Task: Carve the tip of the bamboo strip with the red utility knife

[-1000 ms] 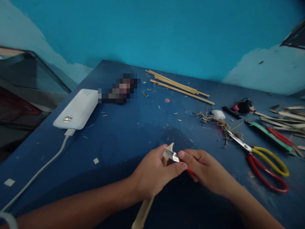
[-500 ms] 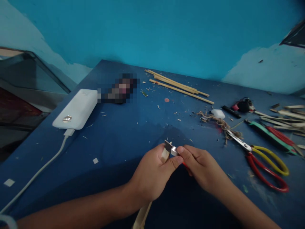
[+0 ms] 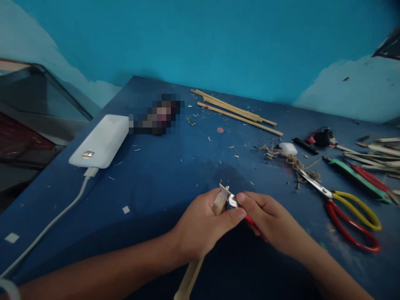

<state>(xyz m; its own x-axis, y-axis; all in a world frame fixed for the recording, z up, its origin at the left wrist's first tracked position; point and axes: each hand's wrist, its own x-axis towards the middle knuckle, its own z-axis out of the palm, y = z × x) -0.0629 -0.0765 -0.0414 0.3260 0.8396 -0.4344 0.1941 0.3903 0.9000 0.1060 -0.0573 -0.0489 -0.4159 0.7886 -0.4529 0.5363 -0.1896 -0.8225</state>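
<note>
My left hand [image 3: 200,227] is closed around a pale strip of wood or bamboo [image 3: 190,278], whose lower length hangs out below the fist toward me. Its cut upper end pokes out between thumb and forefinger. In my right hand [image 3: 265,218] is a utility knife [image 3: 233,201] with a red handle, gripped close to its metal blade holder. The short blade rests against the strip's tip, and my left thumb lies along the knife near the holder. My right fingers hide most of the handle.
Scissors [image 3: 325,192] with red and yellow handles lie right, by tangled twine [image 3: 289,161], a white case [image 3: 288,148] and a green-handled tool [image 3: 358,179]. Thin sticks [image 3: 240,118] lie at the back. A white power bank [image 3: 100,141] with a cable stands left. Shavings dot the blue table [image 3: 150,179].
The knife blade has turned, its face now catching light instead of looking dark. Both hands have shifted slightly to the right, still holding the strip and the knife.
</note>
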